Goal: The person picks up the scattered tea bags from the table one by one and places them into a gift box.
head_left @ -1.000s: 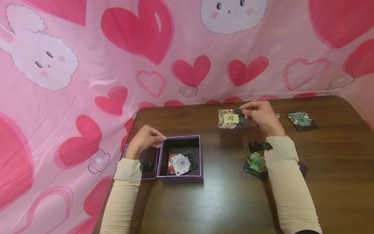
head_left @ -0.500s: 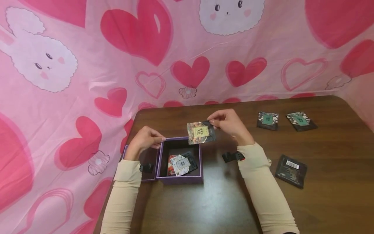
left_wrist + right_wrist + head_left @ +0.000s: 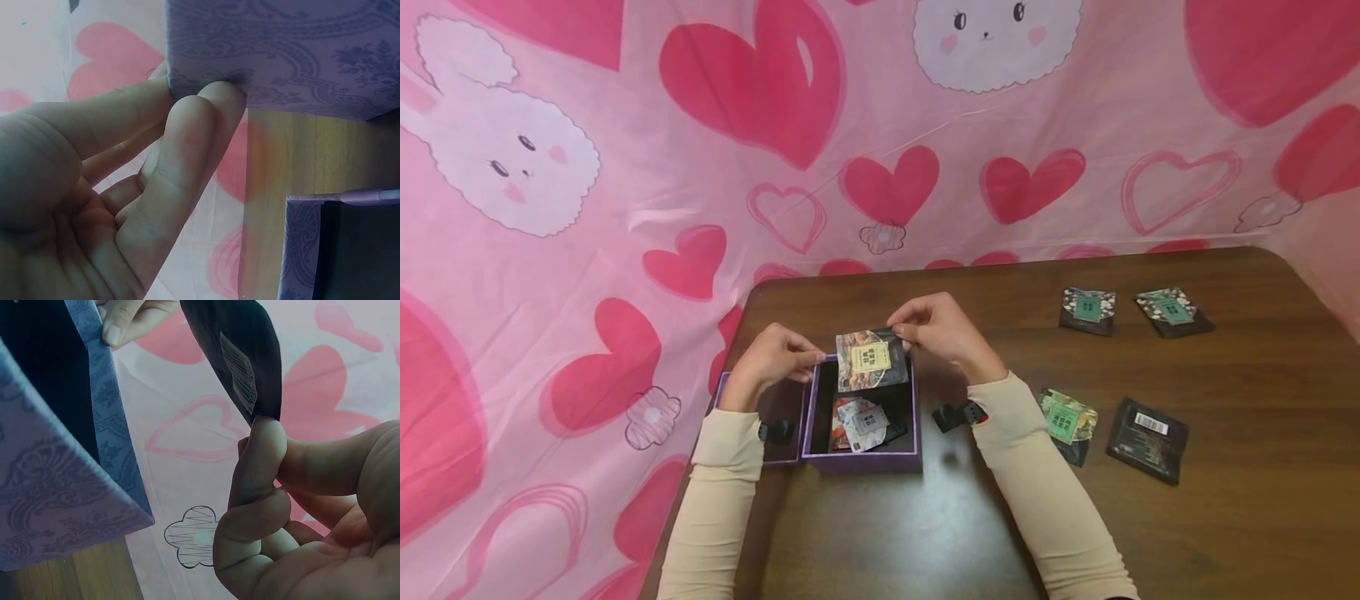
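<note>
- Overhead, from the head view, a small foil packet [image 3: 869, 359] is pinched at its upper right corner by the right hand [image 3: 942, 330], so that it hangs freely over the far rim of the purple box [image 3: 862, 460]. The box is steadied at its 10 o'clock corner by the left hand [image 3: 769, 360], whose fingertips are pressed to the rim. A few packets [image 3: 865, 421] are already seen lying inside. Beside the box at 9 o'clock, what looks like its lid [image 3: 780, 415] is laid. On the wooden table [image 3: 1225, 517], toward 3 o'clock of the box, four more packets are spread: two dark ones [image 3: 1087, 309] far off, a green-labelled one [image 3: 1067, 419] and a black one [image 3: 1147, 427] nearer.
- Seen from the left wrist view, the patterned box wall [image 3: 300, 56] is touched by the fingers [image 3: 206, 125], held together and nearly straight, apparently to keep the box from sliding.
- Seen from the right wrist view, the packet's dark barcoded back [image 3: 240, 356] is pinched at its lower edge between thumb and curled forefinger [image 3: 259, 462]; the box wall [image 3: 62, 487] is seen at 9 o'clock.
</note>
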The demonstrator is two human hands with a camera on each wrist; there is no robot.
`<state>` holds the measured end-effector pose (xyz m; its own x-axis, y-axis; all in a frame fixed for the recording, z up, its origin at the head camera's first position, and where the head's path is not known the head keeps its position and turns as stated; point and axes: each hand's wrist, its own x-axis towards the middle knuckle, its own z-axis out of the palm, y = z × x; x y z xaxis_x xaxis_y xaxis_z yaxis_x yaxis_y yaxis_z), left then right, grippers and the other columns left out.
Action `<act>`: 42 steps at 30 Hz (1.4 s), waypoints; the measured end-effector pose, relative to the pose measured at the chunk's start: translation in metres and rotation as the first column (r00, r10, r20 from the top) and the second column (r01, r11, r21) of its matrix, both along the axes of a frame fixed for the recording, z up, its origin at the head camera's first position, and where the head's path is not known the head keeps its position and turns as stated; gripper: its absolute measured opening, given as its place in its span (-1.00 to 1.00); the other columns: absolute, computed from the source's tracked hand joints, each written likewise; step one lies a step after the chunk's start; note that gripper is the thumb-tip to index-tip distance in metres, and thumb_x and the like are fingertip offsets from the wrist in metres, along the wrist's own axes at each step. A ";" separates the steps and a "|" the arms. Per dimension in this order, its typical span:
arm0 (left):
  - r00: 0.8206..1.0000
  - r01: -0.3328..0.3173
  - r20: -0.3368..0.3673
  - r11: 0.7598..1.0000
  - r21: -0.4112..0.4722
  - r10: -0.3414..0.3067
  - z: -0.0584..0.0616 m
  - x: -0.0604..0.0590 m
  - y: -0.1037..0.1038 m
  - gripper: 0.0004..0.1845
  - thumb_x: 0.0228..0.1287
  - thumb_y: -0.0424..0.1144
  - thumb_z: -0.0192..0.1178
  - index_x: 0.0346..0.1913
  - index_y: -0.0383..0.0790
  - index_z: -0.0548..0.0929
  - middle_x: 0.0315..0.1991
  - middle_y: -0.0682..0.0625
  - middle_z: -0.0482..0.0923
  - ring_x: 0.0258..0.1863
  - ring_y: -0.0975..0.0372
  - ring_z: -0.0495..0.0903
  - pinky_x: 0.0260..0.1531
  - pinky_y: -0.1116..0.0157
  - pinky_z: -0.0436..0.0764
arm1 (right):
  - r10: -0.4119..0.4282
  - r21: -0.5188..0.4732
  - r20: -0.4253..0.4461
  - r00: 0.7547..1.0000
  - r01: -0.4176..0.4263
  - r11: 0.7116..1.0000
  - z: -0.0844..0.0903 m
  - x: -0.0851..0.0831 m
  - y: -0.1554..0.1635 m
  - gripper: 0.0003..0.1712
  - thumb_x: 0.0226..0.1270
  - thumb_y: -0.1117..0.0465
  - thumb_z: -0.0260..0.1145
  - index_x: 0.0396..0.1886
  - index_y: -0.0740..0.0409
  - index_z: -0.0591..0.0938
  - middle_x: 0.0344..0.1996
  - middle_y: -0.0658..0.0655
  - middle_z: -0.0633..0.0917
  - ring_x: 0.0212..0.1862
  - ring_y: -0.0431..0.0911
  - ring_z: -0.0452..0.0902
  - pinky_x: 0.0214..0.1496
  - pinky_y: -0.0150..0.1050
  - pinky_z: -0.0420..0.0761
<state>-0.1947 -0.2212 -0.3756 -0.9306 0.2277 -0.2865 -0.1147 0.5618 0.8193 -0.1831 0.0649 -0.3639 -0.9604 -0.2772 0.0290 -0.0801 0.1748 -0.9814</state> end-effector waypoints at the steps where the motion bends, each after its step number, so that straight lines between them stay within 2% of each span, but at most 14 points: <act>1: 1.000 0.000 -0.001 1.000 -0.003 0.000 0.000 0.000 0.000 -0.84 0.31 -0.42 0.35 -0.18 -0.52 0.76 -0.41 -0.19 0.72 -0.58 0.18 0.69 -0.33 0.01 0.77 | 0.001 -0.001 0.001 1.000 -0.001 1.000 0.000 0.000 0.000 -0.87 0.31 0.51 0.32 -0.21 0.41 0.75 -0.50 0.16 0.67 -0.52 0.04 0.57 -0.53 -0.36 0.49; 7: 1.000 -0.003 -0.001 1.000 -0.016 0.003 0.001 -0.001 0.000 -0.83 0.31 -0.40 0.36 -0.18 -0.51 0.76 -0.39 -0.20 0.72 -0.57 0.19 0.68 -0.32 0.02 0.77 | 0.016 -0.007 -0.005 1.000 -0.016 1.000 0.000 -0.001 0.000 -0.88 0.31 0.51 0.31 -0.20 0.43 0.74 -0.50 0.24 0.67 -0.41 0.30 0.58 -0.53 -0.34 0.51; 10: 1.000 -0.003 0.000 1.000 -0.013 0.003 0.001 0.000 0.000 -0.84 0.31 -0.40 0.35 -0.18 -0.51 0.76 -0.39 -0.20 0.72 -0.57 0.19 0.68 -0.31 0.02 0.77 | 0.019 0.002 -0.005 1.000 -0.019 1.000 -0.001 -0.001 -0.001 -0.88 0.32 0.50 0.32 -0.21 0.42 0.74 -0.50 0.30 0.67 -0.43 0.26 0.59 -0.53 -0.34 0.50; 13: 1.000 -0.005 0.001 1.000 -0.017 0.005 0.001 0.001 0.001 -0.84 0.31 -0.40 0.36 -0.18 -0.50 0.77 -0.39 -0.20 0.72 -0.57 0.18 0.68 -0.29 -0.01 0.76 | 0.028 -0.007 -0.005 1.000 -0.028 1.000 -0.001 0.000 -0.004 -0.87 0.32 0.51 0.31 -0.21 0.42 0.74 -0.51 0.26 0.68 -0.46 0.19 0.60 -0.54 -0.36 0.49; 19: 1.000 -0.004 -0.004 1.000 -0.030 0.004 0.001 0.003 0.003 -0.85 0.31 -0.42 0.35 -0.18 -0.50 0.76 -0.38 -0.21 0.72 -0.57 0.18 0.68 -0.27 -0.04 0.75 | 0.051 -0.021 0.005 0.999 -0.051 0.998 0.000 0.004 -0.008 -0.87 0.31 0.52 0.31 -0.20 0.44 0.74 -0.50 0.19 0.70 -0.47 0.13 0.62 -0.45 -0.23 0.63; 24: 1.000 -0.005 -0.008 1.000 -0.018 0.005 -0.001 0.002 0.002 -0.83 0.31 -0.42 0.35 -0.17 -0.52 0.76 -0.39 -0.19 0.72 -0.57 0.20 0.67 -0.30 0.02 0.77 | 0.083 0.019 0.048 0.995 -0.084 0.996 0.000 0.007 -0.007 -0.85 0.32 0.44 0.37 -0.15 0.41 0.74 -0.34 0.26 0.75 -0.46 0.04 0.69 -0.36 -0.11 0.71; 28: 1.000 -0.003 -0.015 1.000 -0.021 0.003 -0.001 0.000 0.001 -0.85 0.30 -0.42 0.36 -0.19 -0.51 0.77 -0.45 -0.17 0.71 -0.58 0.22 0.66 -0.31 0.02 0.77 | 0.081 0.037 0.059 0.995 -0.084 0.996 -0.001 0.006 -0.003 -0.82 0.32 0.41 0.39 -0.12 0.42 0.74 -0.24 0.36 0.75 -0.40 0.13 0.72 -0.23 0.04 0.75; 31: 1.000 0.006 -0.017 1.000 -0.021 -0.006 0.000 0.000 0.000 -0.85 0.30 -0.42 0.36 -0.19 -0.52 0.76 -0.45 -0.17 0.70 -0.58 0.22 0.66 -0.30 0.00 0.76 | 0.073 0.040 0.040 0.996 -0.075 0.996 0.000 0.006 0.001 -0.83 0.31 0.41 0.41 -0.14 0.42 0.74 -0.26 0.37 0.74 -0.37 0.19 0.71 -0.21 0.02 0.76; 36: 1.000 0.008 -0.018 1.000 -0.014 -0.008 0.001 0.001 0.000 -0.84 0.30 -0.42 0.36 -0.19 -0.54 0.76 -0.45 -0.18 0.70 -0.59 0.22 0.66 -0.32 0.01 0.77 | 0.061 0.070 0.008 0.998 -0.062 0.996 -0.001 0.005 0.010 -0.86 0.29 0.39 0.43 -0.18 0.38 0.76 -0.35 0.29 0.75 -0.38 0.14 0.70 -0.28 -0.16 0.76; 42: 1.000 0.009 -0.021 1.000 -0.007 -0.009 0.001 0.002 0.000 -0.83 0.31 -0.42 0.35 -0.18 -0.55 0.75 -0.44 -0.20 0.71 -0.59 0.21 0.66 -0.33 0.02 0.77 | 0.037 0.090 0.001 0.999 -0.037 0.995 -0.004 0.006 0.027 -0.88 0.27 0.39 0.43 -0.21 0.36 0.77 -0.40 0.23 0.75 -0.35 0.14 0.70 -0.30 -0.15 0.75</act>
<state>-0.1931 -0.2208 -0.3745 -0.9343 0.2342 -0.2687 -0.0926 0.5686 0.8174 -0.1766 0.0923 -0.3683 -0.9493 -0.3145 0.0030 -0.0889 0.2590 -0.9618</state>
